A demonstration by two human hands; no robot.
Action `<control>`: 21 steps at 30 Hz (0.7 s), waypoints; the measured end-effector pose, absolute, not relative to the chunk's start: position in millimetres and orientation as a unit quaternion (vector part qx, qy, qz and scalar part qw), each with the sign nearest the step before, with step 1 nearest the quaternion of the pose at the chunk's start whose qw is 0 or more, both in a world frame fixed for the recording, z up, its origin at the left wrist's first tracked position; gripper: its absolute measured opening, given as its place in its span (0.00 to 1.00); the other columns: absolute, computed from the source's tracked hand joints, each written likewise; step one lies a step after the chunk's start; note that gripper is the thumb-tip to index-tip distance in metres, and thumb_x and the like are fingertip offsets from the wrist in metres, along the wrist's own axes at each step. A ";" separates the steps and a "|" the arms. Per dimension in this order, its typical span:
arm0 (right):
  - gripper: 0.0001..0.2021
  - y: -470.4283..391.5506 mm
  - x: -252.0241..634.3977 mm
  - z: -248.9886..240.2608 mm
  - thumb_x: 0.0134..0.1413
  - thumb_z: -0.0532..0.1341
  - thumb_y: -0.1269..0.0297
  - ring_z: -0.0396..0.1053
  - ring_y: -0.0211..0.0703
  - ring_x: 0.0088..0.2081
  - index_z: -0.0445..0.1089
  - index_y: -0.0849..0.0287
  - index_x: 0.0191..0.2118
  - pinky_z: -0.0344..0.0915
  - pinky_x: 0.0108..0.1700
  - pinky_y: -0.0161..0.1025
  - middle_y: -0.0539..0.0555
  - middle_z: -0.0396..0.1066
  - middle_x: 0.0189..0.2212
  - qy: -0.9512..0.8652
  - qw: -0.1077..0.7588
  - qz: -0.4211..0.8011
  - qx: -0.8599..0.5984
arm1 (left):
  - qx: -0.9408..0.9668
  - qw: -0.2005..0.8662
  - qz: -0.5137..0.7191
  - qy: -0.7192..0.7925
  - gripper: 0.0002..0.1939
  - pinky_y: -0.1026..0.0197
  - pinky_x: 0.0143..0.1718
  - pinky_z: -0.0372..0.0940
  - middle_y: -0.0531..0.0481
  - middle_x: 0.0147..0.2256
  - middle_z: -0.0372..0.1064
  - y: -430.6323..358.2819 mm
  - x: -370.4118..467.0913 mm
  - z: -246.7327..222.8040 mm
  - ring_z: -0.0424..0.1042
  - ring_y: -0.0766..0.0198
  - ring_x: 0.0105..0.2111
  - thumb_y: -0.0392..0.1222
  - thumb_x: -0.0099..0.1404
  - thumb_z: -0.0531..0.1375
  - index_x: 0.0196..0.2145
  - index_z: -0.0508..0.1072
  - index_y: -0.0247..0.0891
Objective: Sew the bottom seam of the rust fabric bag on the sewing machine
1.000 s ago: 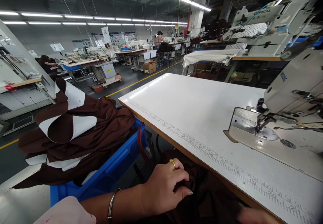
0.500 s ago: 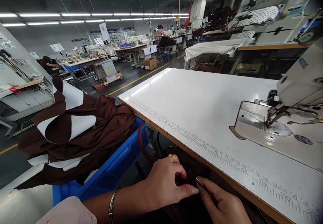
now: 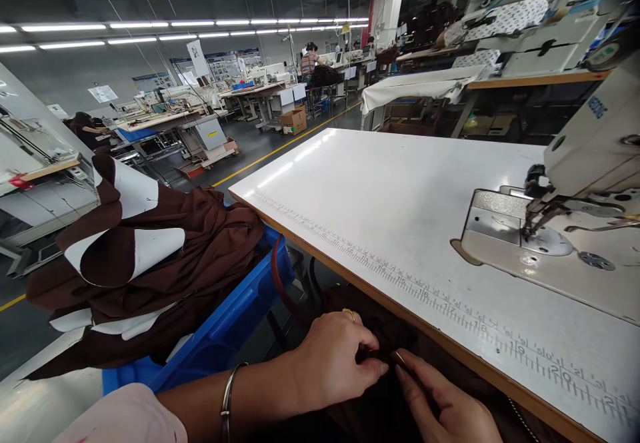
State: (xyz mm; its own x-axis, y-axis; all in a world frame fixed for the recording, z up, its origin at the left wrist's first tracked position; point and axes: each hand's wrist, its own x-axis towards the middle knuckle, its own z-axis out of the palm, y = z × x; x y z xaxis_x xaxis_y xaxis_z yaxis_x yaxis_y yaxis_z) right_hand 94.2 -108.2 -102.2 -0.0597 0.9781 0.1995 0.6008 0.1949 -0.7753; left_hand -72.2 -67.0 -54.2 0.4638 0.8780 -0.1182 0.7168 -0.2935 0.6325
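My left hand (image 3: 333, 360) is closed, thumb and curled fingers pinching dark brown cloth (image 3: 370, 400) below the table's front edge. Close beside it on the right, my right hand (image 3: 445, 396) is also closed. A thin, shiny metal piece (image 3: 399, 358) shows between its thumb and forefinger; most of it is hidden, so its kind cannot be made out. The fingertips of both hands nearly meet over the dark cloth, which lies in shadow at my lap.
A white sewing table (image 3: 390, 190) with a printed ruler edge stands ahead, its sewing machine (image 3: 590, 196) at right. Brown garment pieces with white patches (image 3: 200, 230) heap over a blue bin (image 3: 235, 316) at left. A person (image 3: 310, 62) sits far back among other machines.
My hands have moved slightly apart, the right shifting a little to the right with the metal piece still in it. The view has shifted slightly.
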 end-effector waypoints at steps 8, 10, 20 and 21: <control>0.13 -107.0 89.6 -97.7 0.48 0.54 0.62 0.72 0.45 0.30 0.74 0.59 0.34 0.70 0.29 0.32 0.51 0.73 0.30 -0.669 0.393 0.245 -0.582 | 0.786 0.341 0.165 0.489 0.04 0.67 0.27 0.55 0.54 0.24 0.65 -66.7 -68.4 -65.9 0.62 0.69 0.25 0.34 0.52 0.56 0.25 0.71 0.37; 0.13 -109.1 88.9 -98.7 0.48 0.53 0.63 0.72 0.44 0.30 0.74 0.58 0.34 0.69 0.30 0.31 0.50 0.73 0.30 -0.669 0.394 0.236 -0.585 | 0.774 0.354 0.201 0.486 0.03 0.68 0.29 0.56 0.53 0.25 0.66 -71.2 -69.5 -65.5 0.63 0.70 0.27 0.33 0.53 0.56 0.24 0.70 0.36; 0.15 -110.3 89.3 -102.4 0.51 0.51 0.64 0.72 0.43 0.29 0.72 0.67 0.35 0.68 0.28 0.28 0.53 0.73 0.30 -0.705 0.374 0.145 -0.585 | 0.670 0.478 0.281 0.493 0.03 0.68 0.31 0.58 0.50 0.28 0.68 -73.0 -69.0 -66.8 0.65 0.69 0.29 0.33 0.53 0.56 0.24 0.69 0.33; 0.15 -109.9 89.4 -102.1 0.51 0.51 0.65 0.72 0.41 0.30 0.72 0.67 0.35 0.68 0.29 0.27 0.54 0.73 0.30 -0.707 0.380 0.150 -0.577 | 0.641 0.511 0.286 0.496 0.02 0.68 0.30 0.57 0.50 0.28 0.68 -71.7 -70.1 -69.9 0.64 0.69 0.29 0.34 0.53 0.57 0.24 0.69 0.32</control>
